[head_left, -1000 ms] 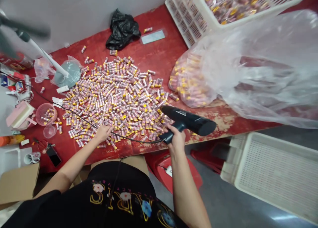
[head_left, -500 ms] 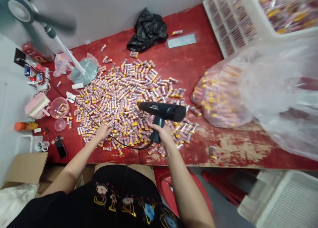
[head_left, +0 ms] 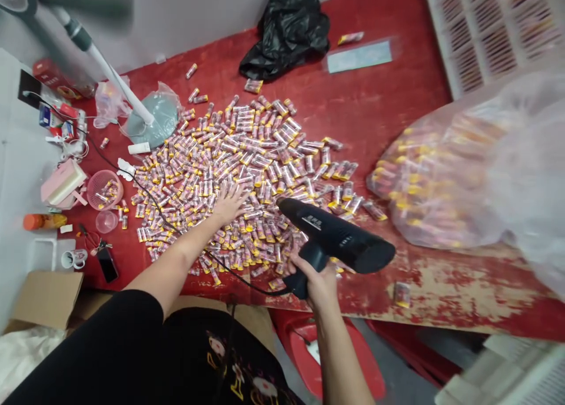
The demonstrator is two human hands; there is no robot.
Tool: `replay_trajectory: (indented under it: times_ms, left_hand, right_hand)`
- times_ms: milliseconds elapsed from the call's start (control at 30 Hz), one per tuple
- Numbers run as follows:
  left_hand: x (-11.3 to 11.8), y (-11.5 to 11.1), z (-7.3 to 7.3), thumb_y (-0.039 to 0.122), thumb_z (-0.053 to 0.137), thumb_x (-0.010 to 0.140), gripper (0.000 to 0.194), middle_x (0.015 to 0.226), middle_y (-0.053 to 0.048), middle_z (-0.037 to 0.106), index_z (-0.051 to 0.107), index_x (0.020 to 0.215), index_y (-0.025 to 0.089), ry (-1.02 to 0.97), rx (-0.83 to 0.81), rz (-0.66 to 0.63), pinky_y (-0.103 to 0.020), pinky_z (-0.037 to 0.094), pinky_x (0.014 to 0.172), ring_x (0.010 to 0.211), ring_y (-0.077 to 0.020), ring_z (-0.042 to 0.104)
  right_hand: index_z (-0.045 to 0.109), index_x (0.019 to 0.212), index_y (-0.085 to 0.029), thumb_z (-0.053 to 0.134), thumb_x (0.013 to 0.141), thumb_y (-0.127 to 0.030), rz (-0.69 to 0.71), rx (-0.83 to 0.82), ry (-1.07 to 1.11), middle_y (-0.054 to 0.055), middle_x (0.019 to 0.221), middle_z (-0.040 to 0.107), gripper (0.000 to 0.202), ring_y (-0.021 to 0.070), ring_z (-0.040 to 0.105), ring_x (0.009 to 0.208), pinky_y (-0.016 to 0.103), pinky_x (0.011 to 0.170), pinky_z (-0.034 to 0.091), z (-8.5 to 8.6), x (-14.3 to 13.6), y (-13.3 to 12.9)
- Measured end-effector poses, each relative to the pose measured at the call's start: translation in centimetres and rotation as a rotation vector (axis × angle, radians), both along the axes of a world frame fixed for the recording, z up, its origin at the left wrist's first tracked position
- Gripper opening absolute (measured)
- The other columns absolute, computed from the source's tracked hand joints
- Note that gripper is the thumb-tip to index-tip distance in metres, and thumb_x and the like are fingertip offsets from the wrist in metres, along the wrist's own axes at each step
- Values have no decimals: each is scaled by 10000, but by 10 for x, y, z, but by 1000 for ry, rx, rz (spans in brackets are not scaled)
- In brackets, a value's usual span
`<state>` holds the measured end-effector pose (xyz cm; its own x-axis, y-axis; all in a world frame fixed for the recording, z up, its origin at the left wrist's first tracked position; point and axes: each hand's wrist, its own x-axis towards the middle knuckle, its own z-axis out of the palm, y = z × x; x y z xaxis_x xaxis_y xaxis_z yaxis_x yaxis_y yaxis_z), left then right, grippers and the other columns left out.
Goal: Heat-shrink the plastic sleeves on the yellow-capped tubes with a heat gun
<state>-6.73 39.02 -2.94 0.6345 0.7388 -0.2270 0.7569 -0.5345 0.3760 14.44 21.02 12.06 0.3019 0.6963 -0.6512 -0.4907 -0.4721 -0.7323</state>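
Several items, left end of worktop (head_left: 379, 110): orange-capped bottle (head_left: 45, 221), mug (head_left: 73, 259), pink basket (head_left: 90, 193) with small packs inside, dark phone (head_left: 107, 265) toward the near edge.
Stand (head_left: 126, 93): round base near far-left corner, plastic over it, pole tilted.
Pack pile (head_left: 176, 187): small clear-wrapped packs, yellow ends, spread over left and middle of worktop, some strays toward the far edge.
Cable (head_left: 241, 282): black, runs from far-left side across the pile to the dryer handle.
Left hand (head_left: 230, 205): open, fingers spread, palm down on the packs mid-pile, gripping nothing.
Black bag (head_left: 289, 34): crumpled, at far edge, behind pile.
Hair dryer (head_left: 336, 235): black, over the pile's near-right part, narrow end toward the pile, wide end rightward.
Right hand (head_left: 321, 284): closed round the dryer handle.
Flat strip (head_left: 359, 56): pale blue, near far edge, one pack just beyond it.
Loose pack (head_left: 402, 294): by near edge, right of dryer.
Clear bag (head_left: 419, 184): full of packs, right part of worktop.
White crate (head_left: 479, 34): slatted, far-right, behind clear bag.
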Motion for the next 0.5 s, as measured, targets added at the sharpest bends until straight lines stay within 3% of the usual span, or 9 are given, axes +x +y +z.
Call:
replay_trajectory:
  times_ms: [67, 133, 200, 267, 400, 500]
  left_hand:
    - [-22, 6, -4, 476, 371, 1046, 616, 1737, -58, 183, 326, 1625, 272, 4, -11, 78, -634, -47, 1290, 1621, -323, -4]
    - [-57, 8, -3, 517, 337, 1047, 646, 1739, -70, 175, 302, 1635, 251, 15, -18, 239, -623, 1, 1298, 1623, -319, -3]
    - [-92, 5, 2, 570, 332, 1039, 692, 1744, -90, 144, 284, 1639, 228, 30, -34, 384, -600, 63, 1303, 1623, -313, 2]
    - [-115, -1, 7, 593, 315, 1039, 721, 1748, -109, 109, 249, 1646, 211, 30, -64, 449, -570, 95, 1306, 1624, -297, 3]
    - [-113, -10, 8, 549, 231, 1063, 714, 1749, -128, 79, 159, 1662, 168, -82, -138, 398, -480, 141, 1317, 1625, -237, 17]
    - [-98, -8, 3, 522, 190, 1072, 680, 1749, -102, 110, 172, 1662, 184, -198, -133, 463, -433, 168, 1319, 1624, -201, 48]
  right_hand:
    - [581, 788, -202, 948, 577, -400, 1, -28, -11, -12, 556, 561, 468, 142, 515, 460, 274, 419, 440, 0, 3, -9]
    - [578, 784, -205, 956, 562, -409, 1, -57, -2, -13, 546, 555, 483, 144, 509, 454, 279, 410, 444, -2, 0, -13]
    - [576, 806, -210, 961, 552, -421, 19, -65, 41, -18, 554, 562, 507, 146, 513, 454, 292, 422, 471, -6, -7, -9]
    - [585, 819, -209, 963, 551, -432, 79, -55, 88, -21, 553, 566, 515, 146, 519, 452, 297, 435, 488, -11, -18, 3]
    - [606, 756, -204, 955, 559, -447, 292, 10, 139, -13, 517, 568, 469, 140, 510, 430, 282, 416, 471, -16, -44, 44]
    - [588, 763, -224, 954, 534, -430, 263, 27, 138, -37, 510, 570, 478, 133, 501, 416, 275, 405, 477, -16, -58, 72]
